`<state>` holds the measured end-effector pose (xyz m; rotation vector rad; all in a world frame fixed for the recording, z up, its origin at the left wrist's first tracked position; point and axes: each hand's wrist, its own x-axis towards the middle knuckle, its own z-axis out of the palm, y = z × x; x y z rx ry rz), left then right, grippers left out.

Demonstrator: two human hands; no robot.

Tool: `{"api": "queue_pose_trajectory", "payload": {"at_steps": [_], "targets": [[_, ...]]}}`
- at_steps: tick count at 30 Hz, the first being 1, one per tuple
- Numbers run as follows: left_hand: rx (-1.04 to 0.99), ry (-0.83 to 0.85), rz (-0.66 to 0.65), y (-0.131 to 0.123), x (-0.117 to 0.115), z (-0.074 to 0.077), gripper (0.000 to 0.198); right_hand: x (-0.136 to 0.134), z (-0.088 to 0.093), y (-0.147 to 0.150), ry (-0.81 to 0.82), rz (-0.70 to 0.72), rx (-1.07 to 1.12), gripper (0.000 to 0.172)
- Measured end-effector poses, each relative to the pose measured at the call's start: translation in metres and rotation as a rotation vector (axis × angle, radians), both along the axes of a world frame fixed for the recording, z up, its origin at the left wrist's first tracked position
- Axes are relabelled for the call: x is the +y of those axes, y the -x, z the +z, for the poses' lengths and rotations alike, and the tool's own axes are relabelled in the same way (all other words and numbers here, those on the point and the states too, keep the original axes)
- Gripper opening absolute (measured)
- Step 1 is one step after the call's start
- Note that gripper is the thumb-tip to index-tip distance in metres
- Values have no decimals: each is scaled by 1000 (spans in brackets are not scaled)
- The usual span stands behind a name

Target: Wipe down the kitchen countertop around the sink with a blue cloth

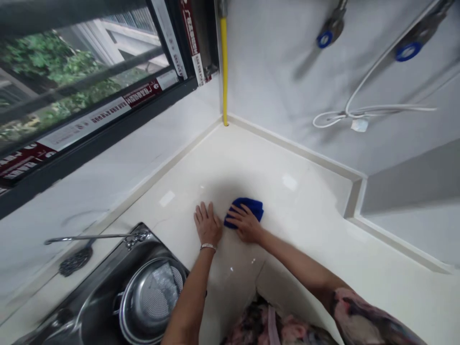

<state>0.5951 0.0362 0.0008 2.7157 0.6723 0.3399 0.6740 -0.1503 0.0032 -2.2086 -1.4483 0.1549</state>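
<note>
A blue cloth (pixel 251 207) lies bunched on the pale countertop (pixel 258 163) in the corner. My right hand (pixel 245 223) rests on top of the cloth, fingers spread and pressing it down. My left hand (pixel 207 224) lies flat on the counter just left of the cloth, fingers stretched out and holding nothing; a thin bracelet circles its wrist.
A steel sink (pixel 108 287) with a round metal strainer bowl (pixel 151 299) sits at the lower left, its faucet (pixel 89 236) above it. A window (pixel 72 86) runs along the left, a yellow pipe (pixel 224 67) stands in the corner, white cable (pixel 359 112) hangs on the right wall.
</note>
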Motion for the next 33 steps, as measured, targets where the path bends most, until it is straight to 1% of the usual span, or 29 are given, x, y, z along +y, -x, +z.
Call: {"api": "queue_pose_trajectory", "payload": {"at_steps": [2, 4, 6, 7, 8, 10, 13, 15, 17, 18, 19, 20, 21, 23, 24, 27, 29, 31, 33], "targets": [[-12, 14, 6, -1, 1, 1, 58, -41, -6, 35, -2, 17, -2, 71], [-29, 31, 16, -2, 1, 2, 58, -82, -7, 67, 39, 22, -24, 76], [-49, 38, 29, -3, 2, 3, 58, -125, -5, 92, 100, -14, -57, 79], [-56, 37, 33, -4, 2, 3, 58, -148, -4, 101, 128, -62, -82, 79], [-62, 34, 38, -5, 2, 3, 58, -171, -3, 109, 149, -136, -114, 79], [-74, 28, 40, -6, 2, 3, 59, -223, -5, 121, 172, -348, -188, 78], [-97, 18, 43, -8, 2, 1, 59, -309, -14, 137, 176, -732, -254, 79], [-108, 11, 47, -9, 3, -1, 59, -360, -22, 150, 194, -991, -272, 80], [-114, 0, 47, -10, 3, -3, 60, -396, -26, 160, 241, -1211, -271, 79], [-115, -6, 46, -10, 2, -3, 60, -405, -26, 163, 262, -1299, -257, 78], [-116, -9, 44, -10, 2, -3, 60, -408, -26, 163, 277, -1378, -236, 78], [-116, -10, 43, -10, 2, -3, 60, -405, -25, 160, 282, -1443, -209, 79], [-115, -8, 42, -10, 2, -3, 60, -396, -23, 153, 279, -1492, -180, 81], [-115, -1, 42, -10, 2, -2, 60, -365, -18, 131, 261, -1536, -131, 83], [-116, 3, 39, -10, 2, -2, 60, -344, -16, 117, 248, -1506, -112, 83], [-109, 23, 24, -9, 4, -2, 60, -268, -7, 68, 198, -1322, -76, 79], [-81, 52, -4, -7, 5, 0, 60, -213, 1, 45, 185, -1182, -58, 77], [-44, 67, -48, 0, 5, 4, 58, -162, 8, 37, 219, -1006, -28, 77], [-12, 56, -98, 15, 3, 7, 56, -123, 14, 46, 233, -790, -13, 78]]}}
